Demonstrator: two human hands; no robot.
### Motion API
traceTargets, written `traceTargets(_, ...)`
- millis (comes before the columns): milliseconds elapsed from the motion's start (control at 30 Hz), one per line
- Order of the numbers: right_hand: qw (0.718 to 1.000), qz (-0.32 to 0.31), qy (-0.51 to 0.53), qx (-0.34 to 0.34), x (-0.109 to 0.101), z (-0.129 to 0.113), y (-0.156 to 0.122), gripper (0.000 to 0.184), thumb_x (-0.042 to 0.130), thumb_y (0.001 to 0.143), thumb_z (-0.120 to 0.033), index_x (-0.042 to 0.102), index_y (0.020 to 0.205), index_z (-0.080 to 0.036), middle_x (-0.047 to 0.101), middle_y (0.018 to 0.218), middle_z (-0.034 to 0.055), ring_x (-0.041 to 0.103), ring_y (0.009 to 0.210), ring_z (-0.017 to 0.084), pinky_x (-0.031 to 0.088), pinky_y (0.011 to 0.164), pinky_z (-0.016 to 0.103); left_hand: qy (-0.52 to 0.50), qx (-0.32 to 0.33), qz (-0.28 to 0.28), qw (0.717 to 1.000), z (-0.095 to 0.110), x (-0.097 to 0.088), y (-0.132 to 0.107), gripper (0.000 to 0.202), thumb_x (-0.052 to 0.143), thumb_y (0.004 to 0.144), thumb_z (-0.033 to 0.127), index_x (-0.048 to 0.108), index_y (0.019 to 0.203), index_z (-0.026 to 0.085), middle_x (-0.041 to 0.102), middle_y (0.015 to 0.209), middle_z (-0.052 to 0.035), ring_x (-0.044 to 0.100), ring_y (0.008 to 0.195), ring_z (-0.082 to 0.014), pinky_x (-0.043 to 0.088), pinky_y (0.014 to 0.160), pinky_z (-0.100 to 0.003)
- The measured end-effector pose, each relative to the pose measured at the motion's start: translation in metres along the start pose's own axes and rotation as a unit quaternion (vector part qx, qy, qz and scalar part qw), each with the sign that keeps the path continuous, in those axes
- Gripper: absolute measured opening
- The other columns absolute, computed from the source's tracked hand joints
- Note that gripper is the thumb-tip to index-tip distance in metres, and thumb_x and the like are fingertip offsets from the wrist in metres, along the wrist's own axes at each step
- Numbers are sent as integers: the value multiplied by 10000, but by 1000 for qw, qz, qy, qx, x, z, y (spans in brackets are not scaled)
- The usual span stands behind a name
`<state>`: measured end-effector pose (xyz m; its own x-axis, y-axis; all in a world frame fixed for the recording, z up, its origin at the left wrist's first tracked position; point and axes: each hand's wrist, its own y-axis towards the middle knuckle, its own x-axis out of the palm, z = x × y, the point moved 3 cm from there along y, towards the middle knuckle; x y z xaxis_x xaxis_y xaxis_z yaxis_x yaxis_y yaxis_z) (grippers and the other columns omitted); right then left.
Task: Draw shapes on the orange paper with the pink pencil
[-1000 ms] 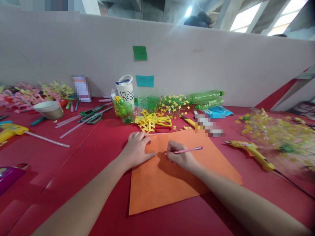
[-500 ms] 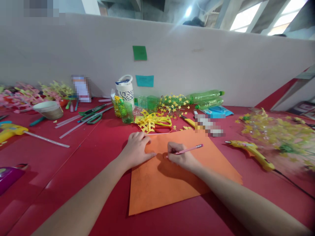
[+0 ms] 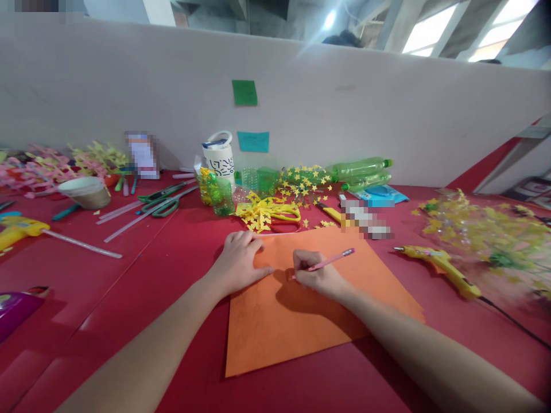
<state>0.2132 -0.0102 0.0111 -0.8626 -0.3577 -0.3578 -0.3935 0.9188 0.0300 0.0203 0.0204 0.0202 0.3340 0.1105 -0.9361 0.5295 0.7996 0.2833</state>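
An orange sheet of paper [image 3: 275, 338] lies on the red table before me. My left hand [image 3: 241, 261] rests flat on its upper left part, fingers stretched out and thumb pointing right. A pink pencil [image 3: 333, 260] is pinched in my right hand [image 3: 316, 272], tilted so its eraser end points up and right. The pencil tip meets the paper near the tip of my left thumb. Faint small marks show by the tip, too small to make out. Just beyond the paper's far edge lie yellow-handled scissors [image 3: 286, 214] among yellow paper scraps [image 3: 253, 213].
A yellow glue gun [image 3: 443, 265] with a cord lies right, beside yellow star decorations [image 3: 477, 232]. Another glue gun [image 3: 21, 230] is at left. Green-handled scissors [image 3: 161, 203], a white cup [image 3: 86, 192], a white tumbler [image 3: 218, 158] and green plastic bottles [image 3: 361, 170] stand or lie farther back.
The pencil's eraser end has dipped slightly lower and the tip has shifted a little, with my right hand nearly in place. My left hand stays still.
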Motion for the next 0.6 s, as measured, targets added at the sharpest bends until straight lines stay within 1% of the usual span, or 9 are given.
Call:
traceTargets(200,1000,-1,7,13,1,-2,-2,100,487,639,-111,434,593,-182,458,491,-58,388,450,76,245,432,199,-7,-2,-1,1000,1,-1,0,433,620,730,601,573,908,209,520,977,-68,453,963,-286,340,879,-447)
traceTargets(333,999,-6,25,23,3,-1,-3,89,499,665,-130,442,623,-184,480,505,-55,416,449,78,275,429,192,-10,-3,3,1000,0,-1,0,432,627,724,600,574,908,213,523,981,-66,456,963,-286,343,875,-447)
traceTargets(467,999,-13,31,23,5,0,-3,87,514,698,-159,445,652,-185,506,534,-51,445,451,79,302,428,187,-7,-4,-2,1000,1,0,0,440,621,733,601,574,902,197,520,973,-71,458,955,-284,344,871,-440)
traceTargets(600,1000,-9,13,12,6,-2,-3,95,516,709,-148,444,656,-183,515,525,-51,448,450,77,302,436,184,1,-3,-5,1000,1,0,0,447,617,738,602,574,915,195,519,980,-74,457,956,-283,346,871,-437)
